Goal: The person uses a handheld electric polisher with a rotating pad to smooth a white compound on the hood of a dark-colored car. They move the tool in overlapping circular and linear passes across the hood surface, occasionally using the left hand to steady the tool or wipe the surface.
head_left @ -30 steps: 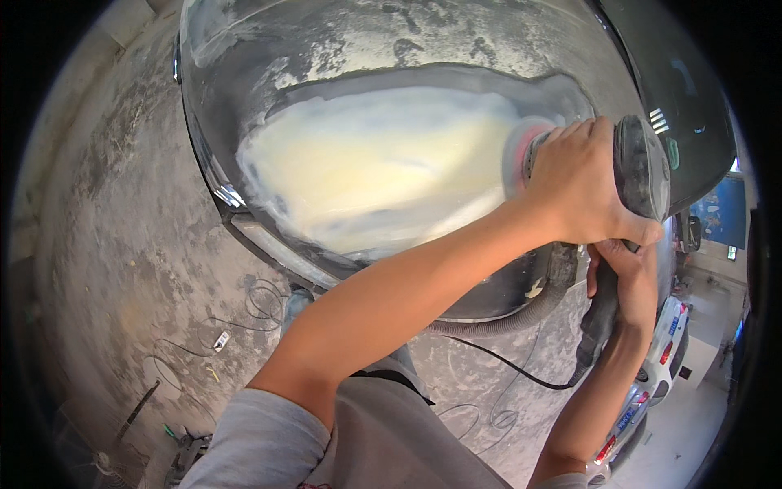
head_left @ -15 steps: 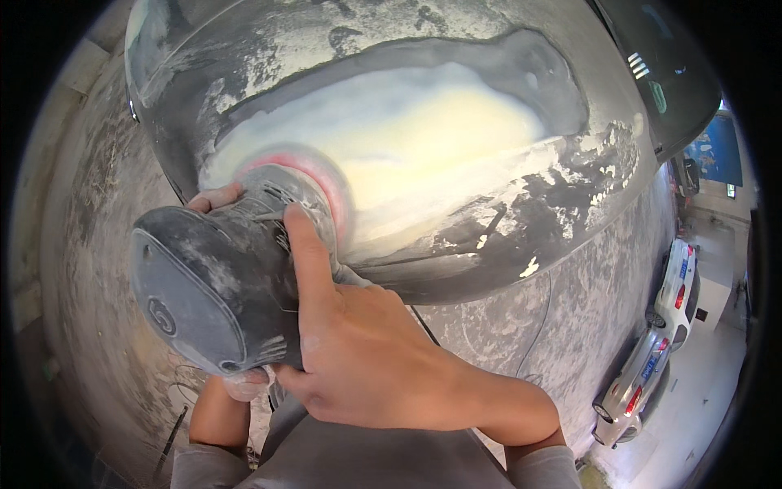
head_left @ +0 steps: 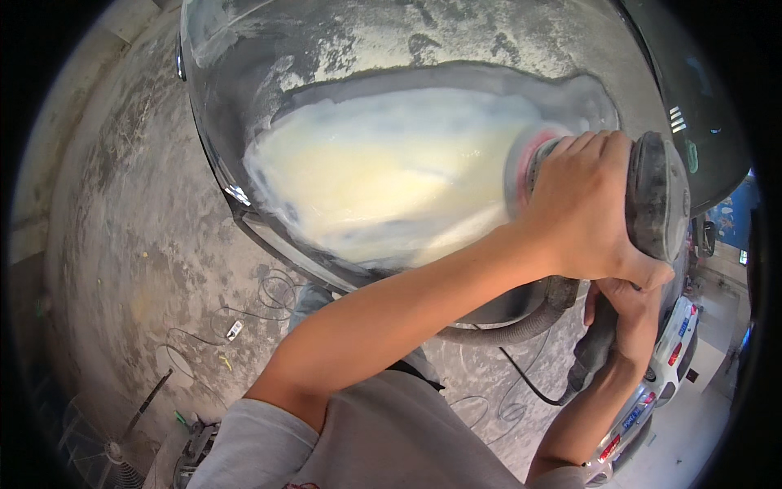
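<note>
A power sander [head_left: 658,200] stood at the right end of a broad, pale yellow-white patch [head_left: 383,163] on a dark, scuffed vehicle panel [head_left: 350,53]. Its round, pink-edged pad [head_left: 525,167] met the patch's right side, and its black body pointed away to the right.

The person's left forearm crossed the view diagonally from the lower left. The left hand [head_left: 578,208] lay over the sander's head, its fingers [head_left: 599,145] close together and clamped around it, the thumb reaching down on the near side. Just below, the right hand [head_left: 629,300] was wrapped around the sander's dark handle [head_left: 597,334]; its fingers were partly hidden, but those in sight curled about the grip.

A ribbed hose [head_left: 521,326] curved beneath the panel's lower edge, near a black cord [head_left: 521,376] that ran to the handle's end. Thin wires and a small white block [head_left: 235,330] lay on the stained grey floor [head_left: 147,244] at left. At lower right, beyond the right forearm, were a white car [head_left: 678,346] and a silver car [head_left: 634,416].
</note>
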`<act>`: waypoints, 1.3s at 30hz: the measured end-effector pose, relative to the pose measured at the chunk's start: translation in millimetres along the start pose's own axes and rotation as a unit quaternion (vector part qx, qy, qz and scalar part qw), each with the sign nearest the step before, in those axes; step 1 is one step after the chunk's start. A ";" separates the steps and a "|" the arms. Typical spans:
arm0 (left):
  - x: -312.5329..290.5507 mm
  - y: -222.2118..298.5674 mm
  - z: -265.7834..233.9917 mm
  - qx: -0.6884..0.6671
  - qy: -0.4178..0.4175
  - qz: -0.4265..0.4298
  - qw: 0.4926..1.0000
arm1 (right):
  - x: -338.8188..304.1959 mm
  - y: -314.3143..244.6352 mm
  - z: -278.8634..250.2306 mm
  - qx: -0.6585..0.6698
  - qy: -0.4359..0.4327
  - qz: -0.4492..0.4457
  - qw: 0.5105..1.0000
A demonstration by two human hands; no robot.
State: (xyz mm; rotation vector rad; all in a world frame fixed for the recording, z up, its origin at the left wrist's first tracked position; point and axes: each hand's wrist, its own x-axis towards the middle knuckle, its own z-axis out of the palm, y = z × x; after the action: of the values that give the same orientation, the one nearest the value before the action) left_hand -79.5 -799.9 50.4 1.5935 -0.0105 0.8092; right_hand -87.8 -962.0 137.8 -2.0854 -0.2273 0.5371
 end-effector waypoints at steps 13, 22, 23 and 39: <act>-96.5 28.2 -184.9 -0.062 0.107 -0.120 0.985 | -34.4 -41.0 147.2 -0.092 -0.364 -0.100 0.921; -24.6 -6.5 -23.5 -0.109 -0.035 -0.015 0.993 | -24.4 4.4 8.8 -0.169 -0.048 -0.018 0.984; -13.0 -7.5 -2.0 -0.076 -0.019 -0.007 0.997 | -16.3 5.3 0.0 -0.145 -0.028 -0.007 0.989; -115.5 15.1 -160.6 -0.017 0.150 0.001 0.989 | -68.1 -16.6 119.4 -0.075 -0.168 -0.085 0.979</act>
State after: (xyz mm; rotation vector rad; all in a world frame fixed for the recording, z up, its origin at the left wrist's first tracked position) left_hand -250.9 -713.1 0.7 1.4267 0.1897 1.0388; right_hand -202.3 -887.4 115.8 -2.0845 -0.6538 0.7864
